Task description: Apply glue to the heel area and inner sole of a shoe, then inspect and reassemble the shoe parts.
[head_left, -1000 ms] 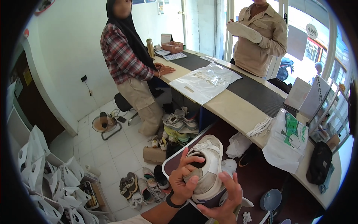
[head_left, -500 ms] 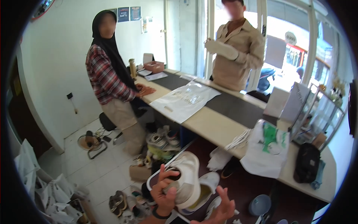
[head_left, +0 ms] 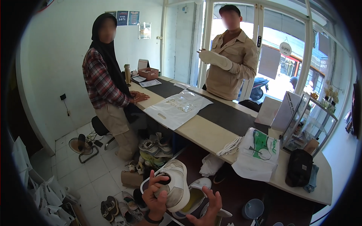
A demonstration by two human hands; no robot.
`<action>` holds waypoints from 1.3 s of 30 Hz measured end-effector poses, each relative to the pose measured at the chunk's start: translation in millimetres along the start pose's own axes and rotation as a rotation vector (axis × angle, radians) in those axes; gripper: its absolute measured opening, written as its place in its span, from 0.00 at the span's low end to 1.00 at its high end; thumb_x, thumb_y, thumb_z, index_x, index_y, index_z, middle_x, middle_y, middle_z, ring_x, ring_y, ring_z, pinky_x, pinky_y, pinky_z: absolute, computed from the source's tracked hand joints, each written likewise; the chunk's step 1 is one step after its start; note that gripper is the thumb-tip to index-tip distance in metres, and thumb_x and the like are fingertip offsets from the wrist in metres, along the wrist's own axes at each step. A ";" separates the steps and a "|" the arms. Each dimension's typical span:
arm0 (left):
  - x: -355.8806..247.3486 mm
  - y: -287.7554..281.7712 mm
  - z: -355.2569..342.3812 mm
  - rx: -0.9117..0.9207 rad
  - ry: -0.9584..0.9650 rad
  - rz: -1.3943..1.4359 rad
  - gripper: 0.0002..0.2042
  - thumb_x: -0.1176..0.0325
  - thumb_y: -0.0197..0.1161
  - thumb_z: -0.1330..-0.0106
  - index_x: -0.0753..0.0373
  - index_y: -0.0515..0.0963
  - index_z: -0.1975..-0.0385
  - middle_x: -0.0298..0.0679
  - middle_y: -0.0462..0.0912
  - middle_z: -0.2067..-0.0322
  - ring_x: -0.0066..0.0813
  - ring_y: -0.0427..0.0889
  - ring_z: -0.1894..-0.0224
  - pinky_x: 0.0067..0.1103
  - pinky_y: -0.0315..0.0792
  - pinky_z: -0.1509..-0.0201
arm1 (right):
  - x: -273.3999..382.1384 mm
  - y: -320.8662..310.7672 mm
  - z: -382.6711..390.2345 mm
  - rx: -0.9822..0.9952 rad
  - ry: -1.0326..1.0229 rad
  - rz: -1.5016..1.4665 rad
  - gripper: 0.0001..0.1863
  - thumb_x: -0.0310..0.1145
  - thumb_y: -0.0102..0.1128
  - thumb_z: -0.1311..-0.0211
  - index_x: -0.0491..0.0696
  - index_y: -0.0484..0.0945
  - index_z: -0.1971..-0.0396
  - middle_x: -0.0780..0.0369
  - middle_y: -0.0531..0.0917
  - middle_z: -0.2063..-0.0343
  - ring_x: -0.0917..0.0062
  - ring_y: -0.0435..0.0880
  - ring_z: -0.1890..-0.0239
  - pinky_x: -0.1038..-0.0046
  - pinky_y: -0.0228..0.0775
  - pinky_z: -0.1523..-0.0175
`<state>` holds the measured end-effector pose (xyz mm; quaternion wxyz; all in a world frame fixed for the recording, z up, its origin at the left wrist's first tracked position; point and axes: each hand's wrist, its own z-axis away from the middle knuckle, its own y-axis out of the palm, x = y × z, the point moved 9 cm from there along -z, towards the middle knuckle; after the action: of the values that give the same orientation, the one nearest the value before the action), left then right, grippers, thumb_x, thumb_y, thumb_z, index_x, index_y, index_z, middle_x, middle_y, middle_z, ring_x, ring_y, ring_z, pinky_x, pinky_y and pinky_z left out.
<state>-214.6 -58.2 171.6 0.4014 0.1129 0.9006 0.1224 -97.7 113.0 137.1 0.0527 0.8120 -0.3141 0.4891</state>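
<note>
My left hand (head_left: pixel 155 199), with a dark band at the wrist, grips a white sneaker (head_left: pixel 177 182) by its heel end, the fingers at its opening. A grey-beige patch marks the sneaker's heel, which is towards me. To its right my right hand (head_left: pixel 209 209) is open, fingers spread and curved, holding nothing. Just beyond that hand lies another white shoe (head_left: pixel 204 183) with a yellowish inside, partly hidden by the held sneaker.
A counter (head_left: pixel 196 130) carries a white plastic bag (head_left: pixel 177 109), a green-and-white bag (head_left: pixel 257 154) and a black pouch (head_left: pixel 299 165). Two people stand there, one holding a pale shoe (head_left: pixel 217 60). Several shoes (head_left: pixel 110 208) lie on the floor left; a grey-blue bucket (head_left: pixel 253 209) is at right.
The view has shifted, so the room sits further left in the picture. My left hand still grips the sneaker; my right hand stays open beside it.
</note>
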 end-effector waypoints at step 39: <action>8.6 -18.4 1.6 -0.056 0.014 0.012 0.16 0.60 0.62 0.41 0.60 0.66 0.84 0.34 0.76 0.81 0.37 0.82 0.56 0.47 0.43 0.27 | 11.6 -68.4 -9.0 -0.390 -0.301 -0.223 0.49 0.58 0.60 0.41 0.44 0.44 0.32 0.45 0.67 0.41 0.53 0.68 0.38 0.52 0.60 0.34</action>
<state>-220.9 -72.7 158.8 0.3974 0.1065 0.8989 0.1507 -62.4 165.8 166.5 0.2141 0.8798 -0.3152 0.2841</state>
